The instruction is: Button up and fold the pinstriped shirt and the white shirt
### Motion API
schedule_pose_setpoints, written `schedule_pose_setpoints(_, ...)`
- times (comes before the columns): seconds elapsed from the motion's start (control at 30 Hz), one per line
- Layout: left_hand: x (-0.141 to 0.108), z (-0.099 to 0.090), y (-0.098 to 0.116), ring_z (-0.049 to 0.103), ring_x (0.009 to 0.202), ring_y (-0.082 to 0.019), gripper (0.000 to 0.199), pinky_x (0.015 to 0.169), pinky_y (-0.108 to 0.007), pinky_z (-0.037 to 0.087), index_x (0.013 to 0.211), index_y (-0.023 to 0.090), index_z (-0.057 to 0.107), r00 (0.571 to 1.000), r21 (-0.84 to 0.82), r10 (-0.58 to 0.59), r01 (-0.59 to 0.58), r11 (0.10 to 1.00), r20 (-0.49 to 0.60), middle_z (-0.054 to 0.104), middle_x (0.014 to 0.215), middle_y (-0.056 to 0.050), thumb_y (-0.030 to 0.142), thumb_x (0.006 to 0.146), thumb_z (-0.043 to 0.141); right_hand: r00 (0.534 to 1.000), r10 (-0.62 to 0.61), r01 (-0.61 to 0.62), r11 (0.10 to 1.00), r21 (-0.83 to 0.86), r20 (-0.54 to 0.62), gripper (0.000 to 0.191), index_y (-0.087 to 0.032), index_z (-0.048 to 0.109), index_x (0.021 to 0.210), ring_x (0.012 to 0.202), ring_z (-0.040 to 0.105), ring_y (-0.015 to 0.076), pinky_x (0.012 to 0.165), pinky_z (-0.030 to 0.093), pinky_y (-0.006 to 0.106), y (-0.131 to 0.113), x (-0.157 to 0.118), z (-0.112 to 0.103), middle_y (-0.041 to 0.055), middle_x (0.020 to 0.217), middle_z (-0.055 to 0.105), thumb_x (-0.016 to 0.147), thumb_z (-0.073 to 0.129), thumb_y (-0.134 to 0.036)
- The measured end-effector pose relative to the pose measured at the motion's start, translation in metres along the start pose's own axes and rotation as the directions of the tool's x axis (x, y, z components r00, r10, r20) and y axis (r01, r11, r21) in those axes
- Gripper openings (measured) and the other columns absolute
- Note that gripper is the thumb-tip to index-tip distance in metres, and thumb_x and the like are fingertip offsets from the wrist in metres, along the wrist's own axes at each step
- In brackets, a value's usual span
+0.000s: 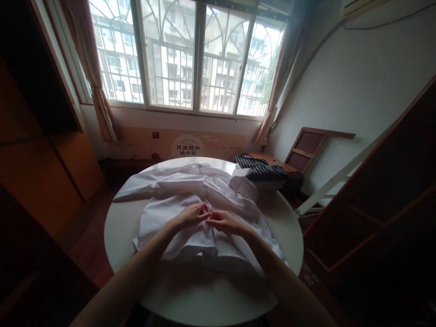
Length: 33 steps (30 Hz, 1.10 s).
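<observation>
A white button-up shirt lies spread on a round white table, its collar towards the far side and one sleeve stretched out to the left. Over the middle of its front, my left hand pinches the fabric at the button placket. My right hand meets it from the other side, fingers closed on the same placket edge. The fingertips of both hands almost touch. Whatever button may be between them is too small to make out.
A folded black-and-white striped garment tops a stack at the table's far right edge. Behind it stand a wooden chair and a pale folding frame. A printed cardboard box sits under the barred window. Orange cabinets stand left.
</observation>
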<state>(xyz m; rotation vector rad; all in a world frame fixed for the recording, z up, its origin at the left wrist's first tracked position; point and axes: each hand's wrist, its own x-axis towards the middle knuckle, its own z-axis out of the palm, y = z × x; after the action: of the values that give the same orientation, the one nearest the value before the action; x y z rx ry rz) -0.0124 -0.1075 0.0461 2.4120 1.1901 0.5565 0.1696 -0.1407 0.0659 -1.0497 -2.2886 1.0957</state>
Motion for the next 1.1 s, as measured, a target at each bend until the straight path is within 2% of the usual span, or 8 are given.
schedule_pose_setpoints(0.13, -0.033, -0.01, 0.014, 0.053, 0.101, -0.023, 0.055, 0.086, -0.033, 0.04, 0.113, 0.019, 0.053, 0.988, 0.068, 0.073, -0.083, 0.994, 0.139, 0.058, 0.112, -0.009, 0.057, 0.074, 0.046, 0.996, -0.081, 0.063, 0.913, -0.403, -0.028, 0.043, -0.019, 0.056, 0.089, 0.077, 0.052, 0.0198, 0.068, 0.045, 0.035, -0.014, -0.031, 0.009, 0.0049, 0.088, 0.058, 0.063, 0.064, -0.053)
schedule_pose_setpoints(0.27, -0.084, 0.0, 0.023, 0.033, 0.125, -0.032, 0.079, 0.097, -0.044, 0.031, 0.129, 0.019, 0.039, 0.982, 0.192, 0.081, -0.113, 0.975, 0.168, 0.038, 0.135, -0.016, 0.063, 0.065, 0.053, 0.983, -0.185, 0.148, 0.826, -0.543, -0.014, 0.038, -0.02, 0.054, 0.096, 0.089, 0.051, 0.0206, 0.077, 0.045, 0.033, -0.018, -0.069, 0.026, 0.0057, 0.1, 0.055, 0.064, 0.069, -0.035)
schedule_pose_setpoints(0.4, -0.114, 0.015, 0.034, 0.027, 0.128, -0.032, 0.061, 0.097, -0.048, 0.032, 0.13, 0.02, 0.037, 0.994, 0.288, 0.048, -0.076, 0.955, 0.102, 0.033, 0.139, -0.015, 0.046, 0.076, 0.05, 0.967, -0.236, 0.128, 0.772, -0.622, -0.095, 0.014, -0.02, 0.056, 0.086, 0.091, 0.052, 0.0168, 0.077, 0.045, 0.031, -0.012, -0.09, 0.04, 0.0047, 0.101, 0.056, 0.075, 0.053, -0.012)
schedule_pose_setpoints(0.57, -0.117, 0.031, 0.05, 0.038, 0.123, -0.025, 0.051, 0.099, -0.04, 0.035, 0.122, 0.017, 0.046, 0.987, 0.316, 0.162, -0.15, 0.937, -0.01, 0.046, 0.131, -0.01, 0.013, 0.071, 0.05, 0.908, -0.391, 0.163, 0.655, -0.737, -0.147, 0.019, -0.019, 0.057, 0.092, 0.104, 0.047, 0.0217, 0.089, 0.039, 0.039, -0.007, -0.089, 0.052, 0.0075, 0.111, 0.055, 0.077, 0.049, -0.01)
schedule_pose_setpoints(0.67, -0.116, 0.038, 0.052, 0.043, 0.118, -0.024, 0.047, 0.096, -0.038, 0.04, 0.118, 0.017, 0.049, 0.98, 0.32, 0.193, -0.166, 0.933, -0.055, 0.052, 0.125, -0.009, 0.011, 0.071, 0.049, 0.89, -0.439, 0.202, 0.624, -0.755, -0.125, 0.017, -0.019, 0.057, 0.087, 0.087, 0.053, 0.0179, 0.08, 0.041, 0.035, -0.006, -0.083, 0.059, 0.0052, 0.091, 0.061, 0.08, 0.045, -0.009)
schedule_pose_setpoints(0.87, -0.119, 0.039, 0.045, 0.049, 0.113, -0.024, 0.037, 0.09, -0.038, 0.046, 0.115, 0.018, 0.052, 0.964, 0.34, 0.242, -0.193, 0.92, -0.108, 0.056, 0.12, -0.008, 0.024, 0.078, 0.051, 0.894, -0.307, 0.06, 0.805, -0.59, -0.327, 0.017, -0.019, 0.053, 0.073, 0.061, 0.052, 0.0139, 0.057, 0.04, 0.026, 0.0, -0.081, 0.057, 0.002, 0.066, 0.056, 0.085, 0.042, -0.015)
schedule_pose_setpoints(1.03, -0.118, 0.044, 0.039, 0.052, 0.109, -0.024, 0.027, 0.084, -0.037, 0.05, 0.105, 0.02, 0.058, 0.939, 0.324, 0.302, -0.238, 0.916, -0.162, 0.059, 0.115, -0.008, 0.02, 0.08, 0.048, 0.734, -0.182, 0.002, 0.964, -0.266, -0.654, 0.007, -0.022, 0.048, 0.086, 0.073, 0.06, 0.0173, 0.064, 0.047, 0.029, -0.005, -0.085, 0.048, 0.0044, 0.08, 0.063, 0.086, 0.041, -0.021)
schedule_pose_setpoints(1.1, -0.117, 0.045, 0.039, 0.054, 0.107, -0.023, 0.025, 0.083, -0.037, 0.051, 0.103, 0.02, 0.059, 0.928, 0.31, 0.323, -0.258, 0.915, -0.183, 0.061, 0.112, -0.008, 0.019, 0.082, 0.046, 0.754, -0.246, 0.081, 0.955, -0.285, -0.61, 0.011, -0.023, 0.049, 0.089, 0.089, 0.06, 0.0196, 0.075, 0.048, 0.033, -0.01, -0.085, 0.052, 0.0072, 0.096, 0.063, 0.086, 0.04, -0.018)
